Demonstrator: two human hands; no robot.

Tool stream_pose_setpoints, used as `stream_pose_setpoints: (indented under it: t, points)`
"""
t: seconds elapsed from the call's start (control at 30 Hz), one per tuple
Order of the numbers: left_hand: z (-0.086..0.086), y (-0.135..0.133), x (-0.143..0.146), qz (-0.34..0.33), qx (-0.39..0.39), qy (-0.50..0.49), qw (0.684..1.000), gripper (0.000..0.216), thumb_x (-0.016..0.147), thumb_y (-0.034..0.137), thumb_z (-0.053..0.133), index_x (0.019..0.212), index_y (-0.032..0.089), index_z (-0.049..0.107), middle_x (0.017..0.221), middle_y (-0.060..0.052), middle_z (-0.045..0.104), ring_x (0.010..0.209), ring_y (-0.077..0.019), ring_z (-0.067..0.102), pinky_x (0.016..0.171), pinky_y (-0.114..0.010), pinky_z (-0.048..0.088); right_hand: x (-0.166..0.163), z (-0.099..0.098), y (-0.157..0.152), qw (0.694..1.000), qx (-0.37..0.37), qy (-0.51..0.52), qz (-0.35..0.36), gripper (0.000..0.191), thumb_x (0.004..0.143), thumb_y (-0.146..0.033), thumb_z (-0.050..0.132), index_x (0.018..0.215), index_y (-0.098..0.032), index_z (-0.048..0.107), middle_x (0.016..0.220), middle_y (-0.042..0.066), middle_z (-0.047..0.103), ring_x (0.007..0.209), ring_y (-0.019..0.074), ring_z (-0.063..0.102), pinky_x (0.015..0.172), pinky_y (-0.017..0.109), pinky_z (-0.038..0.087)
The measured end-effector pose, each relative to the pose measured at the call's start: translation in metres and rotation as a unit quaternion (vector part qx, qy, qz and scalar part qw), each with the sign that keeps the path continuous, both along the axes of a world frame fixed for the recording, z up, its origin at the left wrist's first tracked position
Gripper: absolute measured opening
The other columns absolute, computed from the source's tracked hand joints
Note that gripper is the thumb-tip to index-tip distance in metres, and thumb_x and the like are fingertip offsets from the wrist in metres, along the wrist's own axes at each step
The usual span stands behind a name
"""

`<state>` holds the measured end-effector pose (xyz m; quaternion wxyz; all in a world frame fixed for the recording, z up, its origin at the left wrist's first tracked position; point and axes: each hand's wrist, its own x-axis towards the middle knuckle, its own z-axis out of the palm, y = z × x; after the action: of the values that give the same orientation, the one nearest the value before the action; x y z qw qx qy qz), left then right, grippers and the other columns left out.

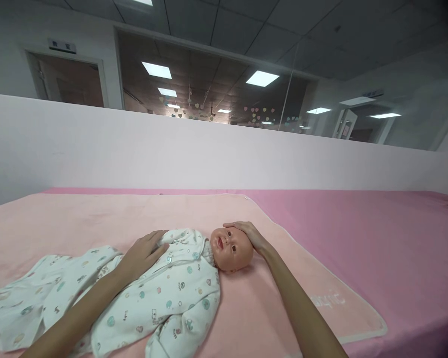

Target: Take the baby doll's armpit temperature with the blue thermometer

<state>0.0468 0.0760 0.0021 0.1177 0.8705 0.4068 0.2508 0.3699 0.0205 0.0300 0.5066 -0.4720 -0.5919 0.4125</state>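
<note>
My left hand (144, 254) lies open and flat, palm down on the chest of the doll (182, 293), gripping nothing. Just past it, my right hand (248, 233) curves loosely over the crown of the doll's head, not clasping it. Under both hands spreads a pale pink blanket (97, 219); beyond them stands a white partition (209, 154).

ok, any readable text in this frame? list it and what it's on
None legible.
Door sign, above the left door: blurred, unreadable.
Wall sign, far right: too small.
Embroidery on the pink blanket: faint, unreadable.
Romper on the baby doll: small prints, no words discernible.
</note>
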Motion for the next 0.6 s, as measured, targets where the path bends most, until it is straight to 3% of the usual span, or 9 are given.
stream_pose_setpoints:
  t: [0.6]
  points:
    - [-0.0015,0.0017,0.0012,0.009,-0.004,-0.001,1.000,0.045,0.084,0.049,0.030,0.120,0.025,0.043,0.120,-0.004,0.051,0.105,-0.0235,0.049,0.086,-0.035,0.040,-0.0026,0.0006,-0.0028,1.000,-0.006,-0.005,-0.013,0.032,0.073,-0.042,0.053,0.086,-0.016,0.067,0.095,0.006,0.065,0.093,0.0219,0.057,0.085,0.034,0.041]
